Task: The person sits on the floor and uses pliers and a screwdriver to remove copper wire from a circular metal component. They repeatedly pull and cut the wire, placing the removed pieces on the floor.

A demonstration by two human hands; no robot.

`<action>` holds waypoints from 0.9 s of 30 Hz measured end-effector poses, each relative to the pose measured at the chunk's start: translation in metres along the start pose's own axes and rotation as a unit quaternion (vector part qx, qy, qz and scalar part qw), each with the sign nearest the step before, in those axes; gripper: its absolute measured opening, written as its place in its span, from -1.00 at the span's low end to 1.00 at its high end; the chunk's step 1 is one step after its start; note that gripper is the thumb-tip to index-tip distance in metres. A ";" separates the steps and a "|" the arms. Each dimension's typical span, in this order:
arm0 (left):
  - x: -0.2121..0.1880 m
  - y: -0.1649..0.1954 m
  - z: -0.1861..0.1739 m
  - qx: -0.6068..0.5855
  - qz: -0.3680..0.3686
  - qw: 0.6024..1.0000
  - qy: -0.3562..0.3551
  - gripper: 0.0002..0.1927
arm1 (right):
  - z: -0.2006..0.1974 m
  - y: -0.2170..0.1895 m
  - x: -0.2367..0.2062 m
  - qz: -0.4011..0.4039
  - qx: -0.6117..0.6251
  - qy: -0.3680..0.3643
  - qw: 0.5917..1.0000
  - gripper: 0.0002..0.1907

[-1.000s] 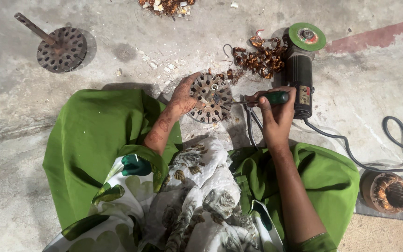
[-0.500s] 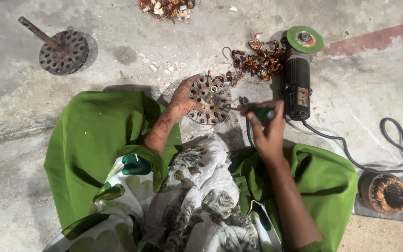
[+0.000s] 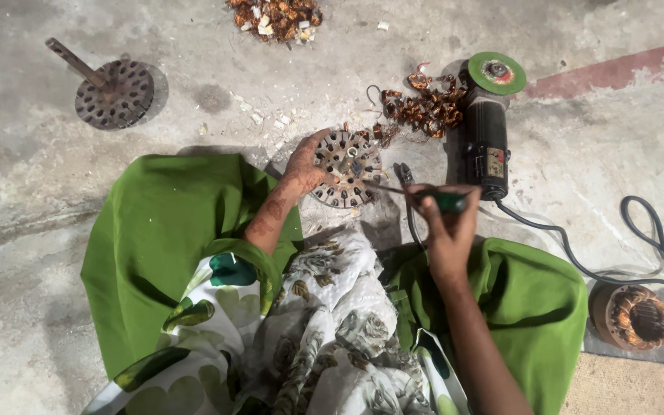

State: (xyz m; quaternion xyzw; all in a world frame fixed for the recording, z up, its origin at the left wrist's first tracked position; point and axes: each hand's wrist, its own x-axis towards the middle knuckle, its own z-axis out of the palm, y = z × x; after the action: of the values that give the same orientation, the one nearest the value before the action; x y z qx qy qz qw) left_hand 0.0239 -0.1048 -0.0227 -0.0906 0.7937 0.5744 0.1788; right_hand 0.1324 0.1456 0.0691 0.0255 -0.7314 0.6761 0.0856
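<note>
The slotted round motor core (image 3: 347, 167) lies on the concrete floor (image 3: 194, 46) just above the middle of the frame, steadied at its left edge by the left hand (image 3: 307, 165), whose fingers curl over the rim. The right hand (image 3: 446, 223) is closed around a green-handled screwdriver (image 3: 424, 198) whose tip reaches the core. A heap of pulled copper wire (image 3: 420, 107) lies to the upper right beside an angle grinder (image 3: 488, 131), and the slots look largely emptied, so the stripping seems well along, with only remnants left.
</note>
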 end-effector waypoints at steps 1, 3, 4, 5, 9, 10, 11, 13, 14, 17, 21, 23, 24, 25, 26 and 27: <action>-0.001 0.000 0.000 0.008 0.002 1.000 0.002 0.16 | -0.002 0.000 0.001 0.010 0.051 0.011 0.999 -0.72; -0.001 0.001 0.001 0.024 0.009 1.000 0.004 0.14 | -0.003 0.003 0.003 0.012 0.068 0.032 0.997 -0.71; -0.002 0.002 0.001 0.003 0.005 1.000 0.001 0.14 | -0.002 0.004 0.005 0.005 0.036 0.040 0.999 -0.72; -0.002 0.003 0.002 -0.016 0.000 1.000 0.000 0.14 | -0.001 0.006 0.007 -0.001 0.005 0.048 0.999 -0.72; -0.002 0.006 0.003 -0.041 -0.005 0.999 0.003 0.12 | 0.003 0.011 0.014 0.003 0.071 0.030 0.997 -0.70; -0.001 0.006 0.003 -0.029 -0.007 1.000 0.002 0.12 | 0.003 0.011 0.015 0.002 0.084 0.028 0.996 -0.70; -0.001 0.007 0.002 -0.016 -0.009 1.000 0.001 0.11 | 0.003 0.012 0.016 0.000 0.097 0.027 0.995 -0.70; -0.001 0.006 0.003 -0.005 -0.012 1.000 -0.001 0.11 | 0.003 0.012 0.017 0.008 0.093 0.038 0.995 -0.70; 0.000 0.006 0.003 -0.006 -0.012 1.000 -0.001 0.11 | 0.002 0.013 0.018 0.012 0.092 0.043 0.995 -0.70; 0.001 0.005 0.003 -0.034 -0.013 0.999 -0.006 0.10 | 0.000 0.014 0.019 0.050 0.115 0.068 0.990 -0.68; 0.001 0.005 0.002 -0.065 -0.004 0.998 -0.013 0.11 | -0.002 0.017 0.021 0.064 0.150 0.081 0.983 -0.67; 0.001 0.005 0.002 -0.047 -0.011 0.999 -0.011 0.11 | -0.002 0.018 0.021 0.068 0.155 0.086 0.982 -0.67; 0.000 0.005 0.002 -0.038 -0.014 0.999 -0.010 0.11 | -0.002 0.019 0.021 0.068 0.158 0.086 0.981 -0.67; 0.000 0.006 0.002 -0.040 -0.013 0.999 -0.009 0.11 | -0.002 0.019 0.021 0.069 0.162 0.086 0.981 -0.67; 0.000 0.006 0.001 -0.042 -0.012 0.999 -0.009 0.11 | -0.001 0.020 0.021 0.070 0.165 0.086 0.980 -0.68; -0.001 0.007 0.001 -0.044 -0.010 0.999 -0.008 0.11 | -0.001 0.020 0.020 0.074 0.166 0.090 0.979 -0.68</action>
State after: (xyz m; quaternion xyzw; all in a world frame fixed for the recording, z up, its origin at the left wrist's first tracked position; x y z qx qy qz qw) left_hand 0.0226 -0.1014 -0.0169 -0.1018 0.7650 0.6077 0.1874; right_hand 0.1092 0.1499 0.0525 -0.0756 -0.5978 0.7923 0.0960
